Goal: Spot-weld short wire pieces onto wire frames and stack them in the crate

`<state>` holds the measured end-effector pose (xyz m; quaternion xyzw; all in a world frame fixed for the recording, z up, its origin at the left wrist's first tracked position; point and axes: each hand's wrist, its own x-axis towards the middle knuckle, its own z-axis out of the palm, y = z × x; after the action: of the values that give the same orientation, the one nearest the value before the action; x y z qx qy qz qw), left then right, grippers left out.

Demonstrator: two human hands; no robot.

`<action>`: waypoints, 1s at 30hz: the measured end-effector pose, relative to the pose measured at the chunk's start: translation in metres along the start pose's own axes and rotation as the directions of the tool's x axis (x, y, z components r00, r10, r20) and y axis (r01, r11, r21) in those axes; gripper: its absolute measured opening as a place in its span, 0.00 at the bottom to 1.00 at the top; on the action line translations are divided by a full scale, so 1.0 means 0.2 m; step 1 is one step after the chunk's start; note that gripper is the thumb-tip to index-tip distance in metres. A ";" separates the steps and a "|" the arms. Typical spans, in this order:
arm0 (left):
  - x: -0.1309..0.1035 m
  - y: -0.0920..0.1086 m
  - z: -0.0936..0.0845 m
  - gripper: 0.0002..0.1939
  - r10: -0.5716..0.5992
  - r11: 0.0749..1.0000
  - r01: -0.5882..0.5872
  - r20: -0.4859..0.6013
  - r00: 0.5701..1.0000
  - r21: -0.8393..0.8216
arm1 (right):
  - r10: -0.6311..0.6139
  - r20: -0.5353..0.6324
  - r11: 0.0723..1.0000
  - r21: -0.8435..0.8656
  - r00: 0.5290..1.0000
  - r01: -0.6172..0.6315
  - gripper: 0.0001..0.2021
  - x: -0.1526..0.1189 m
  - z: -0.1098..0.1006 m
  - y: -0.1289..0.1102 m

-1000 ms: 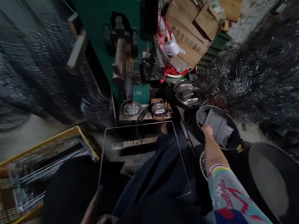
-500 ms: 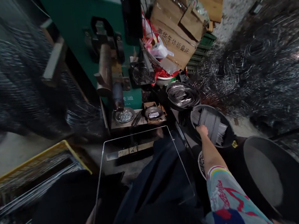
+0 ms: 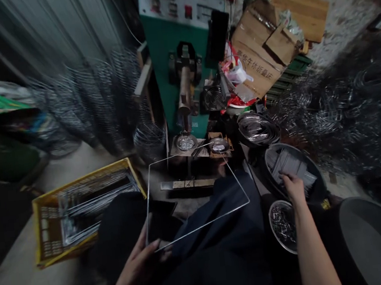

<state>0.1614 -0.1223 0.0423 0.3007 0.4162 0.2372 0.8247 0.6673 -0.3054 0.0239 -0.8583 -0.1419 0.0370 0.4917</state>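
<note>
My left hand (image 3: 147, 249) is closed on the near left corner of a thin rectangular wire frame (image 3: 202, 226), which stretches over my lap. On the right, my right hand (image 3: 293, 185) reaches over a dark basin (image 3: 320, 194) of thin grey metal pieces (image 3: 290, 164). Its fingers are pinched together at these pieces; what they grip is too small to make out. Just below that wrist stands a round bowl (image 3: 283, 225) of small metal bits.
Ahead stands a green machine (image 3: 157, 51) with a round metal arm (image 3: 185, 88). Below it sits a small dish (image 3: 186, 142) of shiny bits. To the left lies a yellow crate (image 3: 41, 230) holding wire frames. Wire coils (image 3: 257, 126), a large dark tub (image 3: 367, 237) and a cardboard box (image 3: 257, 63) are rightward.
My view has swung left, so surroundings sit farther right. My left hand and the wire frame are raised and tilted differently. My right hand stays at the basin, now nearer its close side.
</note>
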 end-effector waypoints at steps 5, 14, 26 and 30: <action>0.06 -0.05 -0.07 0.54 0.065 0.998 -0.063 0.083 0.994 -0.028 | -0.192 0.206 0.978 0.122 0.960 0.170 0.22 -0.40 -0.08 -0.25; 0.12 -0.02 -0.06 0.56 0.114 0.991 -0.107 0.082 0.990 -0.079 | -0.587 0.379 0.793 0.093 0.715 0.602 0.13 -0.69 -0.03 -0.67; 0.04 -0.02 -0.02 0.53 0.117 0.993 -0.121 0.213 0.970 0.005 | -0.591 0.587 0.745 0.135 0.553 0.653 0.18 -0.93 0.53 -0.70; 0.07 -0.07 0.00 0.54 0.102 0.994 -0.105 0.219 0.970 0.002 | -0.588 0.654 0.756 0.233 0.476 0.612 0.18 -1.06 0.68 -0.76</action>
<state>0.1717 -0.1232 0.0253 0.3519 0.3084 0.2426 0.8499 0.4057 -0.1784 0.0672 -0.6819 -0.6062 0.1789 0.3682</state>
